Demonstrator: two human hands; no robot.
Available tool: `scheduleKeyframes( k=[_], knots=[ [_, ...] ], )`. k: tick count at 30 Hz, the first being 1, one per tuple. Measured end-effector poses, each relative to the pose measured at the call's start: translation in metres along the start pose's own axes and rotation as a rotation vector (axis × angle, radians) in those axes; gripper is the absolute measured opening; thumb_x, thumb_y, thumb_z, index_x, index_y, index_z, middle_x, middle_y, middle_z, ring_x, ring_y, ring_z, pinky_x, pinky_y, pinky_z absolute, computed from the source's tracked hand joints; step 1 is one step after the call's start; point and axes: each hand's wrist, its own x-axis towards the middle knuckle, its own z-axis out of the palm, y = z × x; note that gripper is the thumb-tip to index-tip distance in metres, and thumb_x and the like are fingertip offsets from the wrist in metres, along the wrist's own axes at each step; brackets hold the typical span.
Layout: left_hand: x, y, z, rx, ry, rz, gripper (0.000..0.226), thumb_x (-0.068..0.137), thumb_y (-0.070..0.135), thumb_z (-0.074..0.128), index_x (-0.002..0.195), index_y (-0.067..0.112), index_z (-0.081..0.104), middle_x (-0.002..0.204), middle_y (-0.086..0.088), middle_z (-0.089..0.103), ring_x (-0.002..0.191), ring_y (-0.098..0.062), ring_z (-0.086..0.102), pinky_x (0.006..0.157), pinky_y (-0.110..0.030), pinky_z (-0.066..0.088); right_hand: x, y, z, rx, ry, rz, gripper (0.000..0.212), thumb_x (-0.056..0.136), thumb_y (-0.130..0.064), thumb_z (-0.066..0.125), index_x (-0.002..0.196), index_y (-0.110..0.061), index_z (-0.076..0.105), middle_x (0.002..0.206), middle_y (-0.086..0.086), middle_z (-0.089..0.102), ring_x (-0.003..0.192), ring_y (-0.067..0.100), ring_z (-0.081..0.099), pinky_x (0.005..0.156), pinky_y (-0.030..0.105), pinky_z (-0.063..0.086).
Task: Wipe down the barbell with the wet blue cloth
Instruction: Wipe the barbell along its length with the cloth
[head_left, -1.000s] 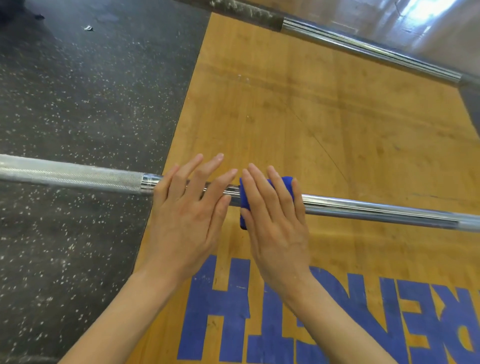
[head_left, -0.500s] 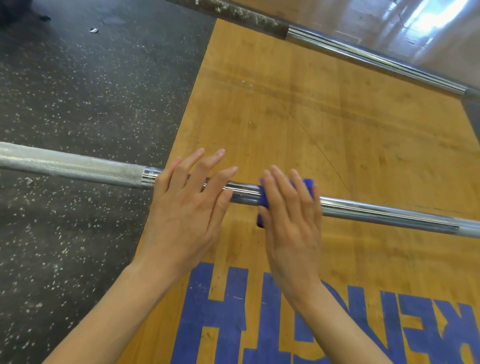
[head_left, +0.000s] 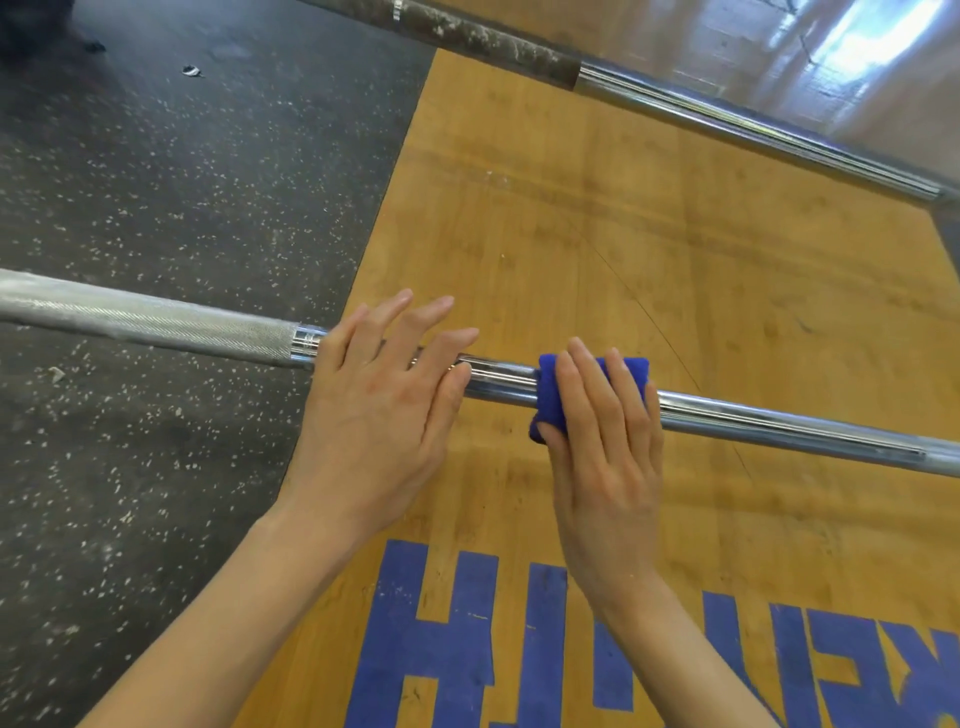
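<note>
My flat right hand (head_left: 605, 441) is pressing the blue cloth (head_left: 550, 402) on the barbell (head_left: 779, 421), my left hand (head_left: 374, 410) is steadying it open-fingered; ungripped, the cloth risks slipping off.

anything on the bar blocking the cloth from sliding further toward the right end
Nothing visible does. The right hand presses the blue cloth on the barbell, whose smooth shaft runs bare to the frame's right edge. The left hand rests on the other side.
</note>
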Motion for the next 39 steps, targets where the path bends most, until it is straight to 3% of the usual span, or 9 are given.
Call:
scheduleKeyframes(
  k=[3,6,11,14,19,23,28,33,39],
  knots=[
    [0.001,0.000,0.001,-0.006,0.009,-0.002,0.042,0.107,0.033,0.031,0.131,0.023,0.064,0.146,0.001,0.055,0.143,-0.025,0.041,0.116,-0.040,0.021,0.022,-0.002,-0.002,0.002,-0.042,-0.064,0.041,0.113,-0.028,0.032,0.145,-0.009,0.049,0.142,0.006,0.058,0.136,0.026,0.050,0.120,0.046,0.031],
    [0.000,0.000,0.002,-0.008,0.015,-0.005,0.041,0.107,0.032,0.032,0.130,0.022,0.064,0.145,0.001,0.055,0.143,-0.026,0.041,0.116,-0.040,0.020,0.050,-0.012,-0.001,0.064,-0.089,0.077,0.055,0.113,-0.032,0.018,0.126,-0.007,0.065,0.118,0.005,0.071,0.120,0.026,0.062,0.117,0.046,0.034],
    [-0.004,0.002,0.000,0.010,0.011,-0.007,0.042,0.107,0.032,0.032,0.131,0.022,0.064,0.146,0.001,0.055,0.143,-0.026,0.042,0.117,-0.036,0.016,0.007,-0.002,-0.015,0.045,-0.106,-0.008,0.039,0.110,-0.021,0.034,0.145,-0.010,0.049,0.151,0.006,0.050,0.145,0.025,0.039,0.124,0.046,0.021],
    [-0.007,0.004,0.000,0.014,0.026,-0.018,0.042,0.108,0.033,0.031,0.131,0.022,0.064,0.148,0.001,0.054,0.143,-0.026,0.042,0.118,-0.036,0.017,0.015,-0.020,-0.008,0.067,-0.103,0.110,0.038,0.109,-0.021,0.033,0.141,-0.010,0.049,0.150,0.008,0.050,0.146,0.027,0.037,0.125,0.047,0.018],
    [-0.016,0.008,-0.002,0.022,0.045,-0.017,0.041,0.108,0.031,0.033,0.133,0.022,0.064,0.148,0.000,0.053,0.143,-0.026,0.041,0.118,-0.036,0.017,0.003,-0.018,-0.018,0.174,-0.133,0.014,0.036,0.108,-0.019,0.038,0.143,-0.013,0.044,0.151,0.005,0.049,0.146,0.023,0.038,0.124,0.044,0.021],
    [-0.024,0.011,-0.002,0.018,0.056,-0.026,0.042,0.108,0.031,0.032,0.134,0.023,0.064,0.150,-0.001,0.052,0.144,-0.026,0.040,0.119,-0.036,0.016,0.005,-0.028,-0.019,0.230,-0.077,0.214,0.025,0.104,-0.017,0.042,0.129,-0.015,0.045,0.138,0.005,0.056,0.133,0.022,0.046,0.123,0.045,0.021],
    [-0.036,0.013,-0.004,0.021,0.048,-0.026,0.046,0.110,0.033,0.025,0.139,0.026,0.060,0.152,0.000,0.050,0.145,-0.025,0.037,0.119,-0.036,0.015,-0.010,-0.024,-0.035,0.309,-0.098,0.123,0.027,0.103,-0.017,0.045,0.130,-0.012,0.049,0.140,0.005,0.056,0.133,0.023,0.050,0.121,0.041,0.027],
    [-0.047,0.016,-0.007,0.015,0.052,-0.037,0.044,0.109,0.032,0.028,0.139,0.025,0.061,0.142,0.000,0.056,0.141,-0.024,0.040,0.121,-0.035,0.014,0.008,-0.036,-0.033,0.073,-0.128,0.225,0.044,0.110,-0.032,0.026,0.118,-0.012,0.064,0.114,-0.002,0.067,0.101,0.022,0.057,0.096,0.031,0.031],
    [-0.063,0.020,-0.012,0.005,0.054,-0.035,0.043,0.108,0.031,0.032,0.140,0.023,0.059,0.135,-0.001,0.060,0.134,-0.023,0.045,0.119,-0.037,0.018,-0.009,-0.032,-0.045,0.046,-0.162,0.204,0.050,0.111,-0.032,0.021,0.119,-0.010,0.065,0.114,0.000,0.066,0.111,0.021,0.055,0.122,0.042,0.023]
  ],
)
